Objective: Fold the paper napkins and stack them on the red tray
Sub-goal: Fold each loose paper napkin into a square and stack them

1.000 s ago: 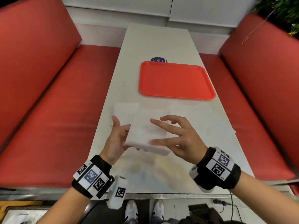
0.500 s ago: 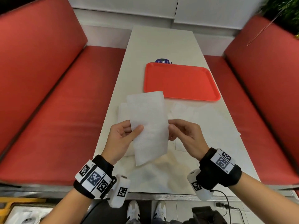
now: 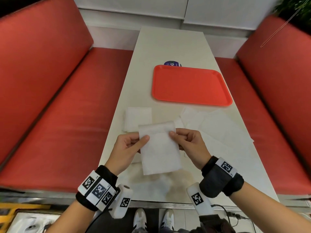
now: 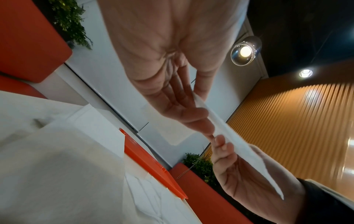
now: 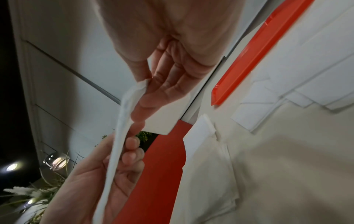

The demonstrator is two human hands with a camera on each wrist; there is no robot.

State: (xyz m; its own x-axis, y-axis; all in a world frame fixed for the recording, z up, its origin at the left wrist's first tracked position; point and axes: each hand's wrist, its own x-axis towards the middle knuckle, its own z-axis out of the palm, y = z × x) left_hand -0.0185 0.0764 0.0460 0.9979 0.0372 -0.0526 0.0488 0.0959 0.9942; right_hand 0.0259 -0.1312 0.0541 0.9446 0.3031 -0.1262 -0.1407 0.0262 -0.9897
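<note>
A white paper napkin (image 3: 159, 148) hangs in the air above the near part of the table, folded into a tall rectangle. My left hand (image 3: 133, 143) pinches its upper left edge between thumb and fingers; my right hand (image 3: 181, 138) pinches its upper right edge. From the left wrist the napkin (image 4: 235, 144) appears edge-on between both hands, and likewise the napkin (image 5: 118, 130) from the right wrist. The red tray (image 3: 191, 84) lies beyond on the table with nothing on it. A small pile of folded napkins (image 3: 138, 118) lies at the left table edge.
Unfolded white napkins (image 3: 215, 126) are spread over the table's right side, just before the tray. A round blue sticker (image 3: 172, 63) peeks out behind the tray. Red bench seats (image 3: 67, 115) flank the narrow white table (image 3: 171, 44) on both sides.
One second ago my left hand held the napkin flat while the right hand's fingers lay on it. Both hands then raised it upright, and its upper part has since come down, so it hangs shorter.
</note>
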